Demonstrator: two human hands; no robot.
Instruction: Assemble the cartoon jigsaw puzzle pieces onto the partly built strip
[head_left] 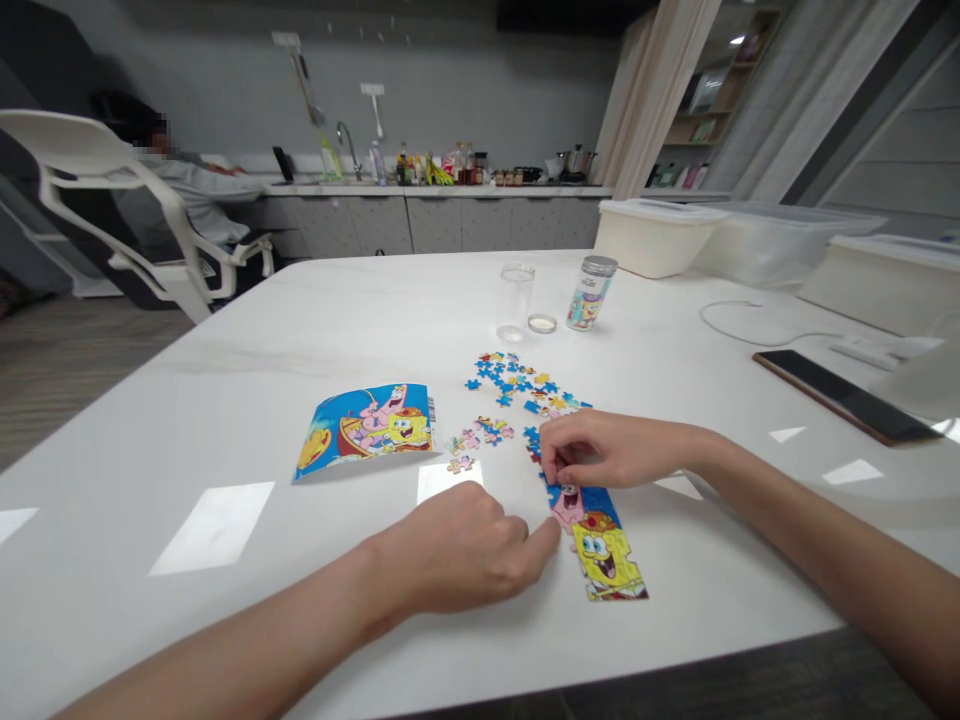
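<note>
A partly joined cartoon puzzle (602,555) lies on the white table (300,590). My right hand (600,450) is at its upper end, fingers closed in a pinch; what they hold, if anything, is hidden. My left hand (480,545) is curled, its index fingertip touching the puzzle's left edge; its other fingers are tucked under and hidden. Beyond my right hand lie loose puzzle pieces (504,398), mostly blue. A smaller group of pieces (491,430) lies left of it. The slightly curved picture sheet (371,430) rests further left, showing the same cartoon figures.
Behind the pieces stand a clear jar (516,303), its lid (542,323) and a printed canister (592,293). A phone (847,393), a white cable and lidded bins (656,238) are at right. A person (199,195) sits at far left.
</note>
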